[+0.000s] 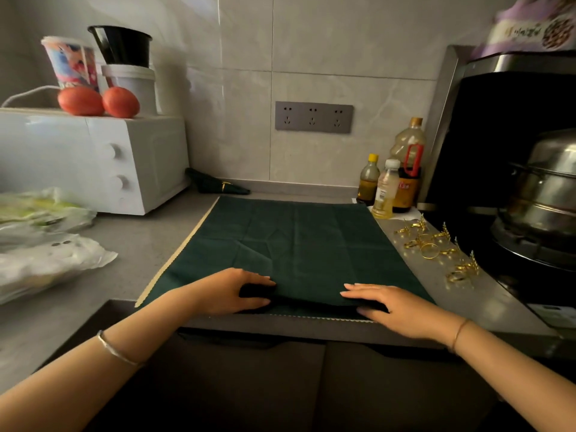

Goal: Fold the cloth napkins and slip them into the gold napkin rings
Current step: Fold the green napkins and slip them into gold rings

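Observation:
A dark green cloth napkin (290,244) lies spread flat on the grey counter, with a narrow fold turned over along its near edge. My left hand (232,289) grips the left end of that fold, fingers over it and thumb under. My right hand (385,302) lies flat on the right end of the fold, fingers straight. Several gold napkin rings (436,247) with leaf ornaments are scattered on the counter to the right of the napkin. A folded green napkin in a gold ring (219,187) lies at the back by the wall.
A white microwave (93,160) with two tomatoes (99,101) and cups on top stands at the left. Plastic bags (46,244) lie front left. Oil and sauce bottles (392,179) stand back right. A steel pot (545,191) sits on the stove at the right.

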### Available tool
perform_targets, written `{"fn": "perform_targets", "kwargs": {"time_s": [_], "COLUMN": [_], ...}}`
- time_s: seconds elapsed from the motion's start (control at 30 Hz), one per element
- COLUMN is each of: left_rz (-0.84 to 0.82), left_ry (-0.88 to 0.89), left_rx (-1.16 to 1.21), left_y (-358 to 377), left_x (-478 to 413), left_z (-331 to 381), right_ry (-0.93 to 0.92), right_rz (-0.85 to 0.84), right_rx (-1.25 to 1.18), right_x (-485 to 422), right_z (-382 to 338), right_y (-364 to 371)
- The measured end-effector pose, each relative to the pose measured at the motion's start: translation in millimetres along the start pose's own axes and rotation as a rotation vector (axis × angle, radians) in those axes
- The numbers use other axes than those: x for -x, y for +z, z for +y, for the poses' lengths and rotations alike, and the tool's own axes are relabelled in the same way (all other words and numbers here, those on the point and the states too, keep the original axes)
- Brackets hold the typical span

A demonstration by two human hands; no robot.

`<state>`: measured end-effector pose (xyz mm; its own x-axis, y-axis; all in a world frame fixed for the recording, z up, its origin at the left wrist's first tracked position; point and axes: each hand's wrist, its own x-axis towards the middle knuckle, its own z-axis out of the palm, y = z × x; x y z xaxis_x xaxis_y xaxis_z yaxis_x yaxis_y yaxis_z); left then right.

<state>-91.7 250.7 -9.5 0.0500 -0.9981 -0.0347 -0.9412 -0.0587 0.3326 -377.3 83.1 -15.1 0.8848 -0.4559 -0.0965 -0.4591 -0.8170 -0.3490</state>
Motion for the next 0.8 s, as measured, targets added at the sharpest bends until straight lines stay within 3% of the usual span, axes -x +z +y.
{"fn": "perform_targets", "kwargs": {"time_s": [0.17,0.27,0.47,0.57,0.67,0.8], "left_rz": [0.054,0.070,-0.373,-0.508,-0.398,0.048], "left_ry": [-0.005,-0.108,-0.426,-0.453,-0.394,-0.275], "left_rx": [-0.059,-0.009,0.204,0.353,0.381,0.213], "left_y": [-29,-49,-88,-100,-113,-117], "left_x": [12,14,15,7,-9,-53], "left_z": [-22,-31,-22,-25,-38,-70], "right_ry": [0.084,0.139,0.299,0.272,0.224,0.216], "right_rz": [-0.036,-0.068,-0.389,-0.479,-0.335,-0.064], "right_rx": [-0.109,-0.155,-0.253,-0.295,-0.345,-0.125], "right_x": [1,0,6,3,-18,-69], "right_z": [8,6,-5,-3,2,22], "right_y": [-26,-47,-88,-106,-119,-124]}}
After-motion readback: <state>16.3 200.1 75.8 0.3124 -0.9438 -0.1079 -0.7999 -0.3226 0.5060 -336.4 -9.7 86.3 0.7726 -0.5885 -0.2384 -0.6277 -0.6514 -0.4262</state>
